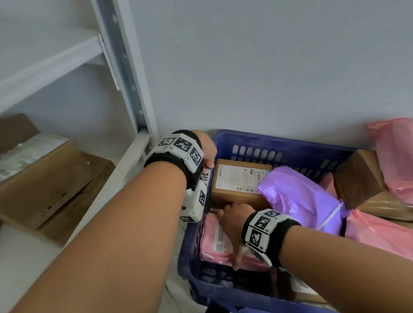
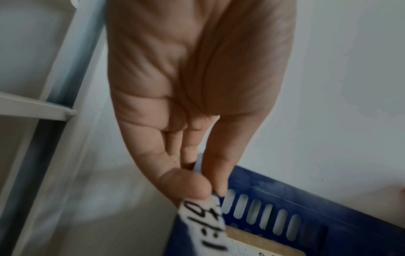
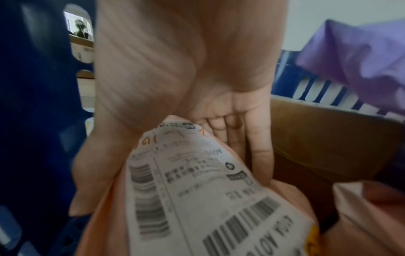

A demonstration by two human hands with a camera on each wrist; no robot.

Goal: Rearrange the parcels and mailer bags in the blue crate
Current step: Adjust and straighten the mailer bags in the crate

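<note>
Right hand [image 1: 232, 228] is down in the near left corner of the blue crate [image 1: 295, 150], thumb on one side and fingers on the other, gripping a pink mailer bag [image 1: 218, 241] with a white shipping label. Left hand [image 1: 206, 151] is up at the crate's far left corner, pinching a white tag [image 2: 203, 223] with black handwriting against the rim.

By my reckoning she is mid-shuffle: one hand steadying the crate, the other working the pink bag into a new spot. Next it wants lifting or sliding free without the soft plastic buckling.

Room is tight. A labelled cardboard box [image 1: 242, 178] sits just behind the fingers, a purple mailer bag [image 1: 302, 197] sprawls across the middle, and more pink bags [image 1: 389, 238] and brown parcels [image 1: 357, 175] crowd the right. Beside the crate stands a white shelving rack [image 1: 126, 72] with cardboard boxes [image 1: 43, 182] on its low shelf.
</note>
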